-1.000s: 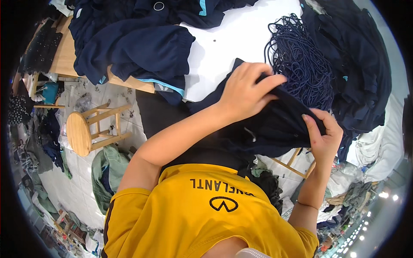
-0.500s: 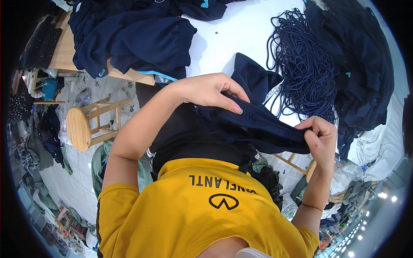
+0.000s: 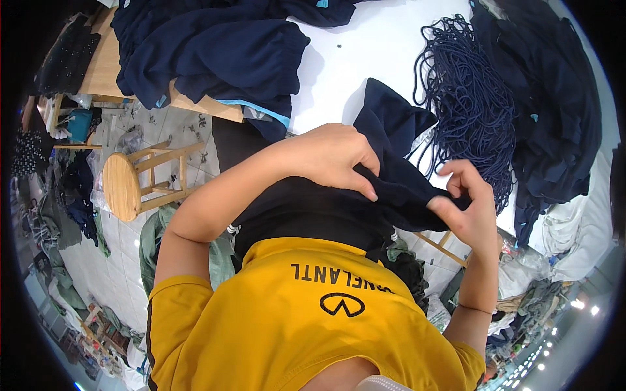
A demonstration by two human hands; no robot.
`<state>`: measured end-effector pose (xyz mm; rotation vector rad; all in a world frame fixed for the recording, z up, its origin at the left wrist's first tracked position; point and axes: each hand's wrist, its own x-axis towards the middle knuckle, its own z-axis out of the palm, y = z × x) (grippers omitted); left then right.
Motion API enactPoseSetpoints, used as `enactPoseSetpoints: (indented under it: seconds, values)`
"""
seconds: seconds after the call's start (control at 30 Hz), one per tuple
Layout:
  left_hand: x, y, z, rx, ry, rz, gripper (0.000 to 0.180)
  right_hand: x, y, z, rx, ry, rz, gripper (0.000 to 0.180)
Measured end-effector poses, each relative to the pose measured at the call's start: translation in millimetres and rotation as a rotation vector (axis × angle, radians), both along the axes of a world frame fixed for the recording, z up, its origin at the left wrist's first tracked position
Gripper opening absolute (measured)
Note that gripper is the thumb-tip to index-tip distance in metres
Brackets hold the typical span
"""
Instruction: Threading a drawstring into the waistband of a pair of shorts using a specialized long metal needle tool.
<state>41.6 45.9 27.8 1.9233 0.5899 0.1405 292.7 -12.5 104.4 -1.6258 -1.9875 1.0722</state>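
A dark navy cloth garment (image 3: 407, 192) is stretched between my two hands, in front of my waist. My left hand (image 3: 332, 159) pinches its upper left part between thumb and fingers. At the garment's right end, my right hand (image 3: 471, 208) has the cloth between thumb and curled fingers, with thumb and forefinger bent and a gap showing between their tips. The garment's other layers are hard to tell apart from the black cloth on my lap. A peaked navy piece (image 3: 388, 120) runs up from the garment onto the white table (image 3: 352, 62).
Right of the peaked piece lies a tangled heap of navy cords (image 3: 466, 111), with a large navy cloth pile (image 3: 554, 98) beyond. Folded navy garments (image 3: 208, 62) lie over the wooden table edge (image 3: 212, 107) at left. A wooden stool (image 3: 122, 186) stands on the tiled floor.
My right hand has moved left and slightly up, closer to my left hand, and its thumb and forefinger have spread. My left hand has shifted slightly right and down. The cloth is less taut.
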Motion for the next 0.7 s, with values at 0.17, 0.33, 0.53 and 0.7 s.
enactPoseSetpoints:
  seconds: [0.17,0.33,0.53,0.7]
  values:
    - [12.7,-9.4,-9.5,0.092,-0.152,0.056,0.033,0.3,1.4,-5.3,0.073,-0.073,0.179,0.038]
    - [34.1,-16.0,-4.3,0.177,-0.118,0.095,0.029,-16.4,0.7,-19.7,-0.080,0.199,0.203,0.027]
    - [41.3,-24.0,-13.6,0.016,-0.152,0.214,0.026,-33.5,-0.1,-25.1,-0.048,-0.178,0.185,0.086]
    - [28.5,-14.5,-28.4,-0.497,-0.219,0.066,0.032,-21.4,4.4,-36.7,-0.052,-0.161,0.170,0.038]
